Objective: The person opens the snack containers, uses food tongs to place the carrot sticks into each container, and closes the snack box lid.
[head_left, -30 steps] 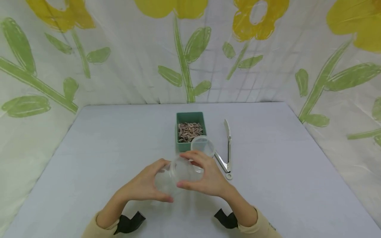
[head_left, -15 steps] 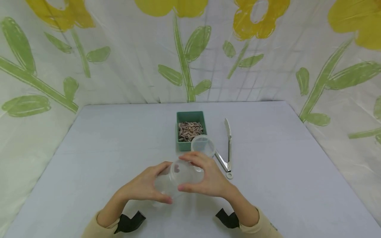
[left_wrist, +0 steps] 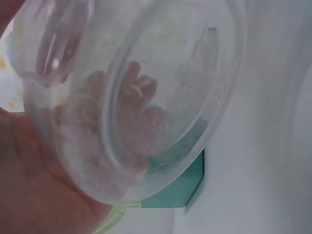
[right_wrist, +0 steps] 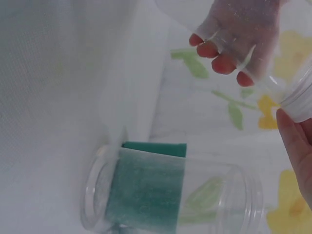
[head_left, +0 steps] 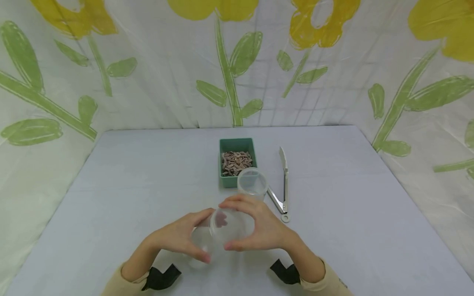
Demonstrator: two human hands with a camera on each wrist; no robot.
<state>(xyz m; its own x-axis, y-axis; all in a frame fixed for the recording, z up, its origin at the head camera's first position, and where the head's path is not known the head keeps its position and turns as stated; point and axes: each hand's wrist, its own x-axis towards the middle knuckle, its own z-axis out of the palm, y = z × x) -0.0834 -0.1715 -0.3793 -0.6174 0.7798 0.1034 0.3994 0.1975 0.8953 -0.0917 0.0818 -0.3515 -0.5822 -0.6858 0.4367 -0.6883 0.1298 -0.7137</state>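
Note:
A clear plastic jar [head_left: 201, 238] is held tilted above the table, its base towards the left. My left hand [head_left: 177, 234] grips the jar's body, fingers on the far side and thumb on the near side. With fingers and thumb spread round its rim, my right hand [head_left: 261, 224] holds the jar's translucent lid [head_left: 235, 226]. The lid looks seated on the jar's mouth; how tight it is cannot be told. In the left wrist view the jar's round base [left_wrist: 170, 83] shows, with blurred fingers through the plastic. The right wrist view shows the lid's pale edge [right_wrist: 298, 97] against my fingers.
Just beyond my right hand stands a second clear jar [head_left: 252, 181]. Behind it is a green box [head_left: 237, 144] holding many brown strips [head_left: 237, 163]. Metal tongs [head_left: 285, 185] lie spread to its right. A white cloth covers the table [head_left: 148, 172]; a flower-print curtain hangs behind.
Both hands have come slightly lower and nearer with the held jar. More of the standing jar shows above my right hand. The box and tongs stay put.

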